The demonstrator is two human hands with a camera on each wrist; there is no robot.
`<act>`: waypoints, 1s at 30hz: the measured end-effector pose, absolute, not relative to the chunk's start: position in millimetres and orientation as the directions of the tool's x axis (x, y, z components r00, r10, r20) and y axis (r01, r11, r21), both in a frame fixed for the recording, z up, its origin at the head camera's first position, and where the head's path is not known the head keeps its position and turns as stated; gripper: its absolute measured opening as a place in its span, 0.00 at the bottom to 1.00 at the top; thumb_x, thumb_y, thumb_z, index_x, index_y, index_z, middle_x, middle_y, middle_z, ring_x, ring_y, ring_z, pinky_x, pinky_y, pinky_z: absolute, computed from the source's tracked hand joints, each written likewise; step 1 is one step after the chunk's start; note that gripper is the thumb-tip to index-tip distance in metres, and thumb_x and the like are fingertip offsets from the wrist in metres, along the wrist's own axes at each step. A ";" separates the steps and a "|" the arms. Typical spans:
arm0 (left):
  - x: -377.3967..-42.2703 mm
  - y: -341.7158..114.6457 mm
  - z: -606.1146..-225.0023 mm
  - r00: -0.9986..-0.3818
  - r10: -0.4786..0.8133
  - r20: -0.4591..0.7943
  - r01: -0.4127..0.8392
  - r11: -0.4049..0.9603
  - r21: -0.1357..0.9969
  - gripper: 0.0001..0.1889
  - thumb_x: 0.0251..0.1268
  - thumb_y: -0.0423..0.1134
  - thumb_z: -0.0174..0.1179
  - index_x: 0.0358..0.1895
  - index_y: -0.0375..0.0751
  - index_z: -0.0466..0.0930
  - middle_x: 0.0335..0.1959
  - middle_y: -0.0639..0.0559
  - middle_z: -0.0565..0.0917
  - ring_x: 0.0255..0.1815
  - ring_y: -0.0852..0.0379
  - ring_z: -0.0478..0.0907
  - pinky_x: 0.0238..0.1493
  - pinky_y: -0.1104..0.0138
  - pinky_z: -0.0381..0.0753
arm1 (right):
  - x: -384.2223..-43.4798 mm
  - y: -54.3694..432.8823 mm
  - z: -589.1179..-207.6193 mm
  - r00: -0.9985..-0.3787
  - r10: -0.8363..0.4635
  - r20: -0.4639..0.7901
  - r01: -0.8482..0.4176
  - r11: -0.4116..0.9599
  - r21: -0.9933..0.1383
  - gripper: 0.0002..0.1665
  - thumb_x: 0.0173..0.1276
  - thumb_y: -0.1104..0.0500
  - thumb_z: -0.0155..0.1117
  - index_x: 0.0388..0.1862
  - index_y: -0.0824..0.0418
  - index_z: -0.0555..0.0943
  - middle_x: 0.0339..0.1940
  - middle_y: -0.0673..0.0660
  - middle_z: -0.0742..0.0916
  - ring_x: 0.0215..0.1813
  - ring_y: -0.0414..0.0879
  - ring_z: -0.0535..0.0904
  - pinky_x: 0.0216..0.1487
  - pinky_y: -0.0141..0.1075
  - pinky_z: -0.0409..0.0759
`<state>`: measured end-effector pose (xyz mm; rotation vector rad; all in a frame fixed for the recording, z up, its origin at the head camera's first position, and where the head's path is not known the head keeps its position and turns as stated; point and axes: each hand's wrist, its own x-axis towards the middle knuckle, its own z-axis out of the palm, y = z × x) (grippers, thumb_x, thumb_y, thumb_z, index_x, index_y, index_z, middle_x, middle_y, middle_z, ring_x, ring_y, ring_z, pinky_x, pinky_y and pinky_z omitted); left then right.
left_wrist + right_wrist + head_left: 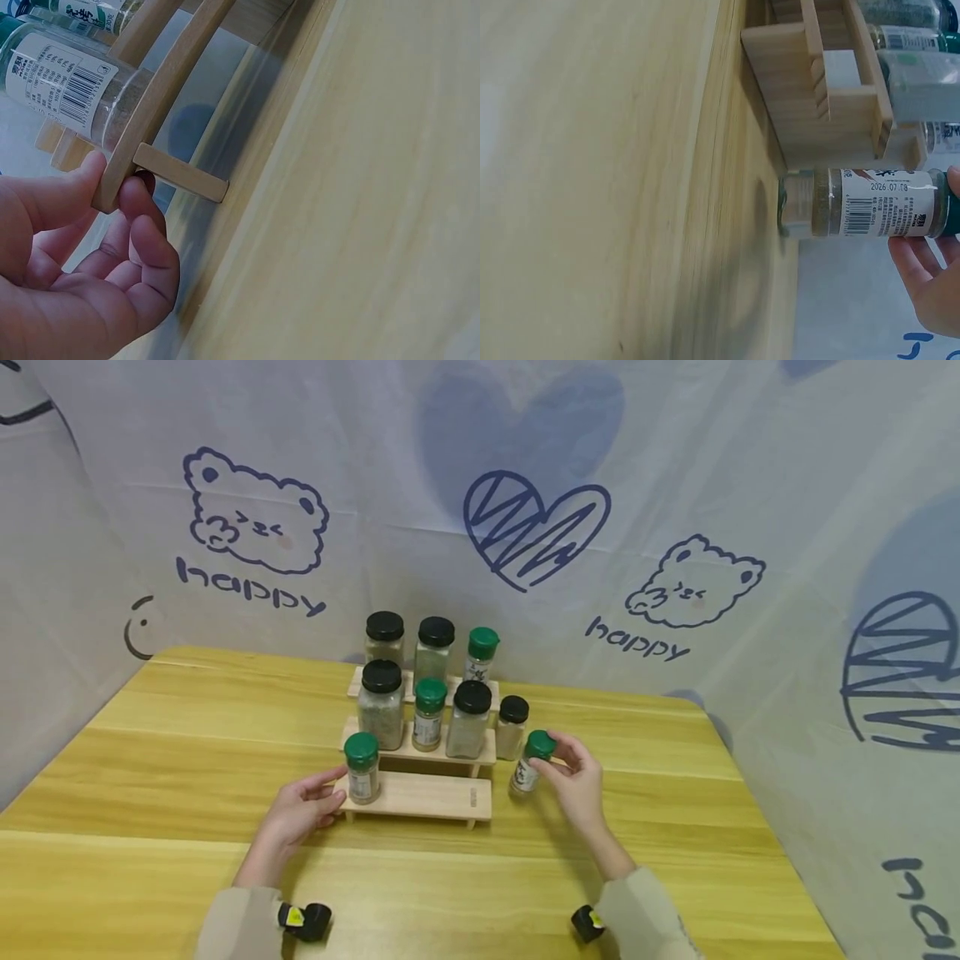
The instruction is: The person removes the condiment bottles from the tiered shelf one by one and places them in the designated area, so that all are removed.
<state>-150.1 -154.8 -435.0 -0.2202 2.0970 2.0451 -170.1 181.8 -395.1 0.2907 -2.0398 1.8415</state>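
A three-tier wooden spice rack [431, 797] stands on the table. My left hand [296, 814] pinches the left end of its lowest tier between thumb and fingers, which the left wrist view shows closely. Beside that hand, a green-capped spice jar [363, 781] stands on the same tier. To the right of the rack, my right hand [576, 777] holds another green-capped spice jar [526, 775] by its cap, slightly tilted. Its printed label [889, 202] faces the right wrist camera. Whether its base touches the table, I cannot tell.
Black- and green-capped jars fill the middle and top tiers, among them a large black-capped jar [381, 714]. A small black-capped jar [512, 731] stands by the rack's right side, behind the held jar. A printed cloth [405, 552] hangs behind the wooden table [187, 752].
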 end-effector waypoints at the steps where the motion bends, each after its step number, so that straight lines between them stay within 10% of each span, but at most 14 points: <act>1: -150.2 -154.8 -434.8 -0.968 0.036 -0.247 -0.246 0.032 0.969 0.25 0.61 0.30 0.54 0.62 0.27 0.61 0.32 0.53 0.76 0.28 0.62 0.75 0.29 0.70 0.76 | -172.9 183.5 -397.6 -0.909 0.100 0.404 -0.391 0.127 -0.912 0.23 0.49 0.79 0.63 0.47 0.78 0.73 0.39 0.72 0.79 0.37 0.44 0.77 0.37 0.29 0.78; 18: -151.0 -154.8 -433.0 -0.968 0.036 -0.247 -0.246 0.041 0.969 0.25 0.62 0.29 0.53 0.62 0.27 0.61 0.32 0.52 0.76 0.28 0.61 0.74 0.29 0.70 0.75 | -202.0 197.5 -409.2 -0.933 0.183 0.311 -0.265 0.238 -0.934 0.24 0.47 0.78 0.65 0.46 0.76 0.73 0.41 0.70 0.80 0.38 0.39 0.76 0.39 0.26 0.76; 30: -150.0 -154.6 -435.8 -0.969 0.028 -0.246 -0.245 0.039 0.969 0.25 0.62 0.29 0.54 0.61 0.27 0.61 0.32 0.52 0.76 0.28 0.62 0.74 0.29 0.71 0.75 | -221.0 197.7 -407.8 -0.948 0.185 0.258 -0.201 0.281 -0.939 0.24 0.47 0.79 0.65 0.47 0.75 0.73 0.44 0.69 0.79 0.45 0.57 0.76 0.44 0.30 0.76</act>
